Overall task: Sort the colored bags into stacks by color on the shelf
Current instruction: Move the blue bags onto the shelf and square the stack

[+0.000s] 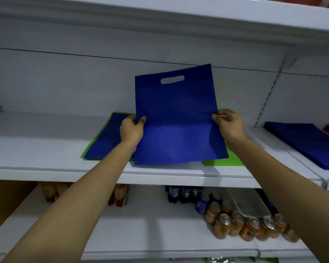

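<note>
Held up over the white metal shelf (46, 149): a flat royal-blue bag (176, 103), matte non-woven fabric, rectangular, with an oval cut-out handle near the top and a crease across the middle. Pinched at its left edge by the left hand (132, 128), thumb in front; gripped at its right edge by the right hand (229, 123), fingers curled. Behind, lying flat: second blue bag (103, 141) on a green bag (234, 159). Farther right, a blue stack (311, 143). Below, orange drink cans (235, 223) and dark bottles (180, 194).

On shelf (36, 149), held bag (176, 114) over pile (103, 141), stack (311, 143) right, cans (245, 224) below
</note>
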`<state>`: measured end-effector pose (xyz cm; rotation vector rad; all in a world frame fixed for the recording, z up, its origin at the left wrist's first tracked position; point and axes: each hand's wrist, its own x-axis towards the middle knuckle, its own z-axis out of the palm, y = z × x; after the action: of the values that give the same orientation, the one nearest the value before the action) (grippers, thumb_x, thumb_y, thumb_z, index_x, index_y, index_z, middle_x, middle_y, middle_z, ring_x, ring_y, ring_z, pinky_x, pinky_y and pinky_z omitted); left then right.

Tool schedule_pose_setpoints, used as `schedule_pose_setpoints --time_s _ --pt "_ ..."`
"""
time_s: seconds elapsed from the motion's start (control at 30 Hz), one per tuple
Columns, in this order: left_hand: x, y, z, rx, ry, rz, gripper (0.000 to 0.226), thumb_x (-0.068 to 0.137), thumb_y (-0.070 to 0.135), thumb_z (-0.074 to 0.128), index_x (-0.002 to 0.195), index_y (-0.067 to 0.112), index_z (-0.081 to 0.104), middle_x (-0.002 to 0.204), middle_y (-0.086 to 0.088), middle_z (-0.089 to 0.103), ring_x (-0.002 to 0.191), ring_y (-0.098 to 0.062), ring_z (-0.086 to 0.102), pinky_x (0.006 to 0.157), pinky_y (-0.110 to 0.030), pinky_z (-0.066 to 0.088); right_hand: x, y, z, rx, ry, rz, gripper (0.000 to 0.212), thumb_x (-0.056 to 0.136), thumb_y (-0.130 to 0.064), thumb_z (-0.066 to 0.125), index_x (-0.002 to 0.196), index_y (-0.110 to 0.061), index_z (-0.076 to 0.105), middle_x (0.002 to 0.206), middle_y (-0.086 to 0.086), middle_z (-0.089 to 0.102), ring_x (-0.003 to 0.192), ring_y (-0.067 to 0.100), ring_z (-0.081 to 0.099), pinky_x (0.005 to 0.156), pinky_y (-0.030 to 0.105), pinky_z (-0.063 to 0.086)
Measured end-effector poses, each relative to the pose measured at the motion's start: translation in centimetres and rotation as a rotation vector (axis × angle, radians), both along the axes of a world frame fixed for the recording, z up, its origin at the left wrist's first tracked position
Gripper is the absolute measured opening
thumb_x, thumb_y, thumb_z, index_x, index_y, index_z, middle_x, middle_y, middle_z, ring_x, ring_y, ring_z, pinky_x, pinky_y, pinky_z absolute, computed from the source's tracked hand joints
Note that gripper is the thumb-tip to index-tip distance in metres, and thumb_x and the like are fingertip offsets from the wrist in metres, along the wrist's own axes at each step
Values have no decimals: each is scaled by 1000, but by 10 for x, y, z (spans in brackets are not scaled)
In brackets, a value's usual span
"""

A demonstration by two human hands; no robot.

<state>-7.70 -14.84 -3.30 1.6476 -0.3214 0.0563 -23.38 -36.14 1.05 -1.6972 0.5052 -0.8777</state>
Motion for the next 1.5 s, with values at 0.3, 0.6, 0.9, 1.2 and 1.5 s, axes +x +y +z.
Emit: schedule_pose_setpoints --time_s 0.3,0.6,0.9,1.2,1.5 --pt "-99 -108 14 64 -131 -71 41 96 27 55 65 16 30 65 3 34 58 -13 31 54 -28 28 -122 -91 -4 -114 101 -234 9 94 -19 60 90 -11 63 89 4 65 78 18 61 74 32 51" --pt "-198 -207 12 72 -109 -181 36 96 33 55 94 -4 55 93 -21 63 75 -23 53 70 -46 51 -240 -179 -13 -137 163 -356 11 94 -25 60 97 -16 65 94 -1 64 89 19 62 76 30 51" --pt "-254 -294 0 87 -111 -284 30 95 29 57 89 0 59 93 -17 67 87 -36 63 76 -49 53 -309 -258 -32 -116 230 -423 15 92 -27 64 98 -13 66 98 4 66 90 23 64 82 38 54" --pt "-239 -386 -6 194 -124 -365 27 93 21 60 70 8 53 66 -4 54 61 -20 51 50 -23 40 -305 -349 -32 -170 308 -467 22 91 -25 65 103 -7 68 94 7 64 80 23 62 74 36 54" --pt "-228 -475 -30 314 -119 -346 42 98 32 47 61 16 33 59 -2 41 57 -18 40 54 -29 26 -298 -442 -30 -262 450 -447 20 91 -24 65 102 -7 70 91 7 64 84 22 60 72 28 46"
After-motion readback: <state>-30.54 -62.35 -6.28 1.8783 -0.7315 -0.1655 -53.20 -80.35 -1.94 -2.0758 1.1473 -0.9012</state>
